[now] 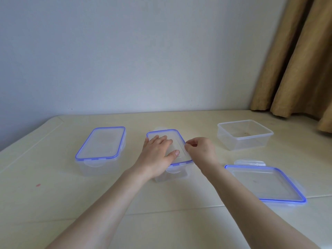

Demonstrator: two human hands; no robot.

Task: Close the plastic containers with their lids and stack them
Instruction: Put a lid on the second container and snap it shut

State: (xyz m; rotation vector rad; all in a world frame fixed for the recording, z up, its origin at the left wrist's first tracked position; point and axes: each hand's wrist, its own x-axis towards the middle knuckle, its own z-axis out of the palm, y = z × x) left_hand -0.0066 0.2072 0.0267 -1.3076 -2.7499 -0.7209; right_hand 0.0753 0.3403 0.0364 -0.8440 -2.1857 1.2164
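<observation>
Three clear plastic containers stand on a pale cream table [161,203], with a plain wall behind and tan curtains [294,60] hanging at the far right. The left container [100,151] is rectangular and already wears its blue-rimmed lid; its near end flap is folded down, and nothing can be seen inside it. The middle container [172,174], also rectangular, sits just in front of the person with its blue-rimmed lid [177,139] laid on top. The left hand [158,151] lies palm down on that lid with its fingers spread flat, the thumb reaching toward the near right part of the lid, pressing rather than gripping. The right hand [201,150] is at the lid's right long edge with its fingers curled together; thumb and fingertips seem to pinch the side flap there, though the flap itself is hidden by the fingers, so I cannot tell for sure. The near end flap of this lid looks folded down over the container's end wall, and the box appears empty. To the far right stands the square container [244,135], open and without a lid, empty apart from a few small dark specks on its bottom. Its square lid [265,184] lies flat on the table near the right side, apart from the container and closer to the person, blue seal around its rim and clear flaps sticking out at the edges. A small red spot [38,185] marks the table at the near left.
</observation>
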